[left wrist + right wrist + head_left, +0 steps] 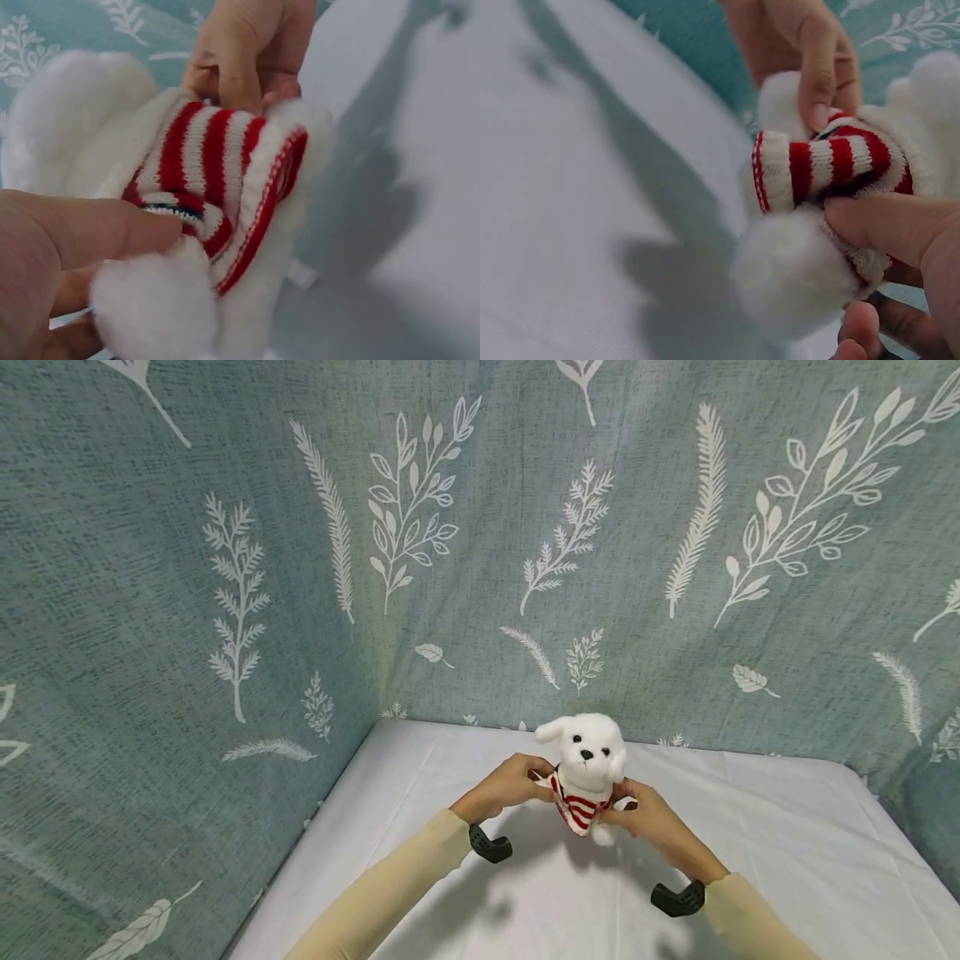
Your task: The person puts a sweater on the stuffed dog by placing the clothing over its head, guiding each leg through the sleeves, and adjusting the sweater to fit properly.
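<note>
A white plush dog (596, 747) with black eyes and nose is held upright between both hands, facing the head camera. It wears a knitted sweater (214, 154) in red and white stripes. My left hand (512, 787) grips the dog's side at the sweater, its thumb on the knit beside a fluffy white paw (154, 304). From the other side my right hand (651, 817) pinches the sweater's edge, thumb pressed into the fabric next to another round paw (795, 274). Parts of the fingers of both hands are hidden behind the toy.
Beneath the hands spreads a table with a white cloth (420, 777), and the toy's shadow falls on it. A blue-green curtain (465, 652) with white leaf prints rises behind and at the left. Black bands (491, 845) sit at both wrists, over cream sleeves (397, 881).
</note>
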